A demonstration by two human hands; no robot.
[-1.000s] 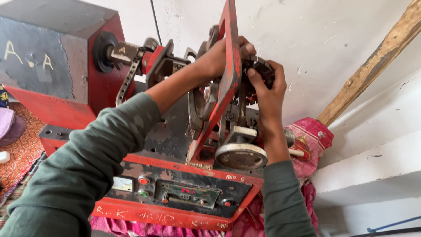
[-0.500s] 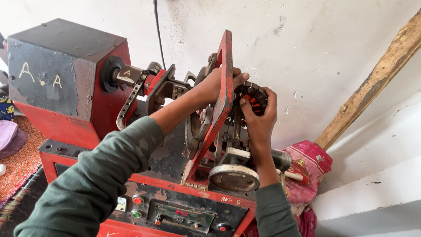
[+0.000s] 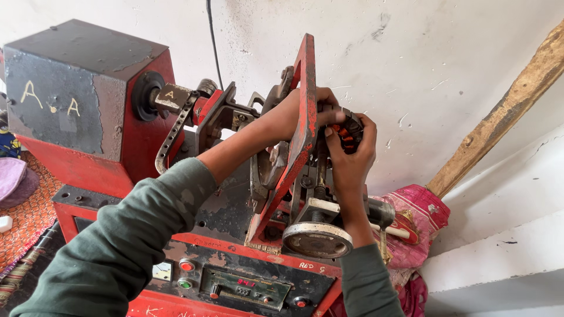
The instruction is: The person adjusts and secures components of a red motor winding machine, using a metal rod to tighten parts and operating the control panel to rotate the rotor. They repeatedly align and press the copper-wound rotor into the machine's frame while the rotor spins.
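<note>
Nearest, a handwheel (image 3: pixel 317 239) at 6 o'clock. Above it the right hand (image 3: pixel 351 154) clenches a wound stator (image 3: pixel 346 128) — heavy, rigid, its copper windings fragile; hold the iron rim. The left hand (image 3: pixel 296 111) steadies it behind the red plate (image 3: pixel 302 117).

both arms reach up and forward in grey-green sleeves, forearms bare. the left hand (image 3: pixel 294 114) is raised, wrist straight, fingers curled out of sight. the right hand (image 3: pixel 351 149) is lifted beside it, wrist bent back, fingers hooked closed in a tight grip.
</note>
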